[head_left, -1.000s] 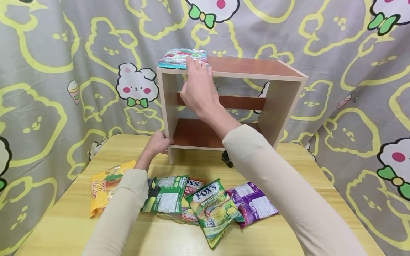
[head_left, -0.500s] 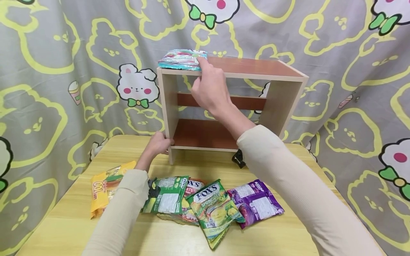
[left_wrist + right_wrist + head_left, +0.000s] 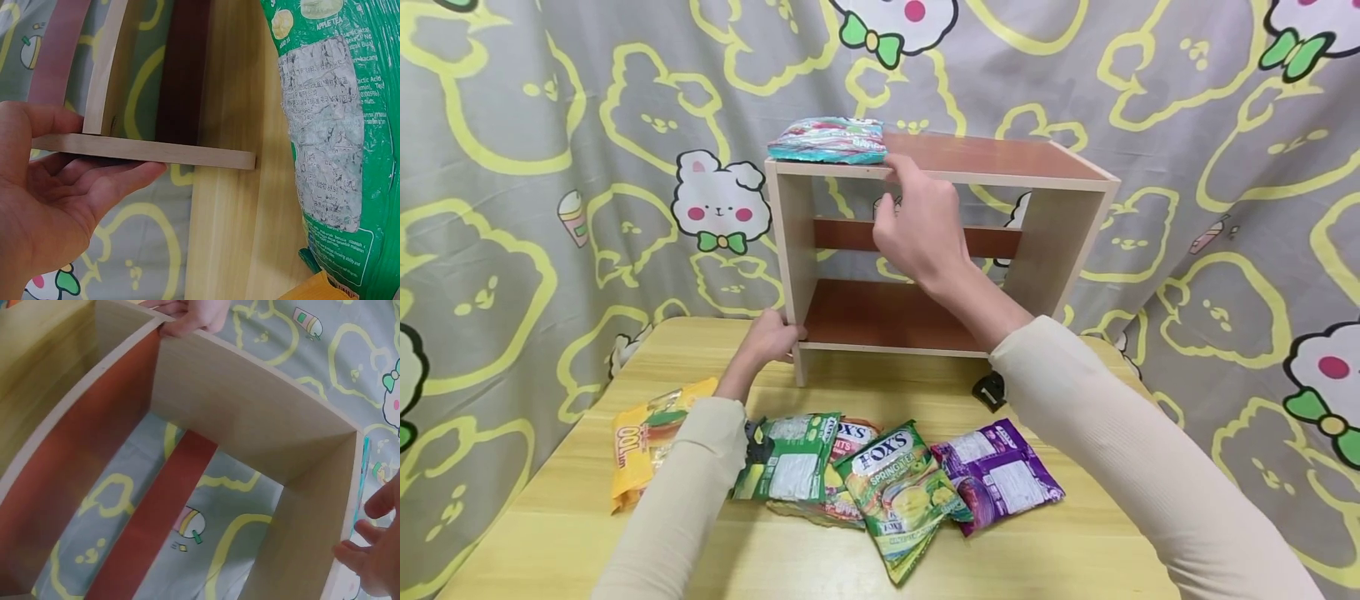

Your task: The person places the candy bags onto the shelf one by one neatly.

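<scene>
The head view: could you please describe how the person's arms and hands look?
The left sleeve and right sleeve are plain, pale cream and long, ending in wide cuffs. The left hand and right hand are bare: no gloves, rings or watch show.

Grey cartoon-print curtain point(image 3: 1195, 125) behind wooden table point(image 3: 1037, 558); small black object point(image 3: 989, 392).

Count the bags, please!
6 I can tell apart: blue bag atop the shelf; yellow bag, green bag, red bag, Spring Tea bag and purple bag on the table, left to right. More may be hidden underneath.
</scene>
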A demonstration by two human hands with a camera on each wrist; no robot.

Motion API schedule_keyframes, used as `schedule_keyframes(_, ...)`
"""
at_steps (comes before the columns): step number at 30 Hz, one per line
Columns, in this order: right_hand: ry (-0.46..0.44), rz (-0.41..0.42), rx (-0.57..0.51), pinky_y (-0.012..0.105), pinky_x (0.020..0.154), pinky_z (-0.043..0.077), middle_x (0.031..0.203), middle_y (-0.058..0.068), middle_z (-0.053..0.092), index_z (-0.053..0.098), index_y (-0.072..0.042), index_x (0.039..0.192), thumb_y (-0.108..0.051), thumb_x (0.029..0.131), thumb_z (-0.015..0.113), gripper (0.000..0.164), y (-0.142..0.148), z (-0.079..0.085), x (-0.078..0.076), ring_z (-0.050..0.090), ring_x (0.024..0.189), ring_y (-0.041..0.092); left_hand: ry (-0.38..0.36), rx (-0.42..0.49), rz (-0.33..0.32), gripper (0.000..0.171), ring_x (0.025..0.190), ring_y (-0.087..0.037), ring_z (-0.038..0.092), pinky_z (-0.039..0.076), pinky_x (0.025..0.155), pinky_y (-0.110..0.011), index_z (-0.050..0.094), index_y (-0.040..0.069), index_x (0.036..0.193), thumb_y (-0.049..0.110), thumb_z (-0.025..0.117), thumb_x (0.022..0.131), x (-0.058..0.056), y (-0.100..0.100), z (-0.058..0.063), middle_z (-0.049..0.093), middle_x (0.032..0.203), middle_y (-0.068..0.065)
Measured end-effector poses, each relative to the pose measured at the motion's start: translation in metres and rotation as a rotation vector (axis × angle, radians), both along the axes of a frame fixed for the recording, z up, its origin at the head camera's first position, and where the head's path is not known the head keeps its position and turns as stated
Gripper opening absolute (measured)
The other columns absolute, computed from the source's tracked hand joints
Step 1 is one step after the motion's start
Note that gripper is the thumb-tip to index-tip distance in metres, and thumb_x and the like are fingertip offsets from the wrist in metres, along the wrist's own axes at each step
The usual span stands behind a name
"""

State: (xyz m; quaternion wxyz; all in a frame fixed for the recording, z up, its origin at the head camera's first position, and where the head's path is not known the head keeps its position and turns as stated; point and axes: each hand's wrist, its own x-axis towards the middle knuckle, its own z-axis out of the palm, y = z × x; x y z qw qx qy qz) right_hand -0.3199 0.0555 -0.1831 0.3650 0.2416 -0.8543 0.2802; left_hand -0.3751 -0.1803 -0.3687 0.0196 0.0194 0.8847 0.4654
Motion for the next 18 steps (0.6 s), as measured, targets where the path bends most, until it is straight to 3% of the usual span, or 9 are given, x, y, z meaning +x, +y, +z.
schedule_keyframes(6, -0.08, 0.009, 0.032, 0.027, 0.052, 0.044, 0.069, 0.002, 0.062, 0.064, -0.006, 0.101, -0.026, 0.096, 0.048, 0.027, 0.012, -0.018, 0.001, 0.053, 0.053, 0.012, 0.003, -0.005, 0.009, 0.043, 0.098, -0.036, 0.062, 0.059, 0.066, -0.039, 0.053, -0.008, 0.122, 0.017, 0.053, 0.087, -0.002, -0.002, -0.003, 0.057, 0.116, -0.027)
schedule_keyframes(9, -0.141, -0.012, 0.096, 0.027, 0.056, 0.047, 0.071, 0.0, 0.062, 0.064, -0.008, 0.09, -0.028, 0.096, 0.05, 0.025, 0.016, -0.03, 0.002, 0.055, 0.058, 0.013, 0.003, -0.01, 0.011, 0.043, 0.097, -0.035, 0.063, 0.059, 0.065, -0.037, 0.054, -0.008, 0.121, 0.017, 0.053, 0.087, -0.003, -0.002, -0.004, 0.058, 0.115, -0.027)
schedule_keyframes(18, -0.35, -0.061, 0.218, 0.029, 0.049, 0.045, 0.069, 0.005, 0.061, 0.064, -0.006, 0.089, -0.028, 0.093, 0.055, 0.024, 0.037, -0.068, 0.008, 0.054, 0.056, 0.018, -0.001, -0.006, 0.003, 0.038, 0.095, -0.035, 0.064, 0.059, 0.065, -0.036, 0.056, -0.007, 0.118, 0.016, 0.053, 0.088, -0.003, 0.0, -0.002, 0.059, 0.112, -0.025)
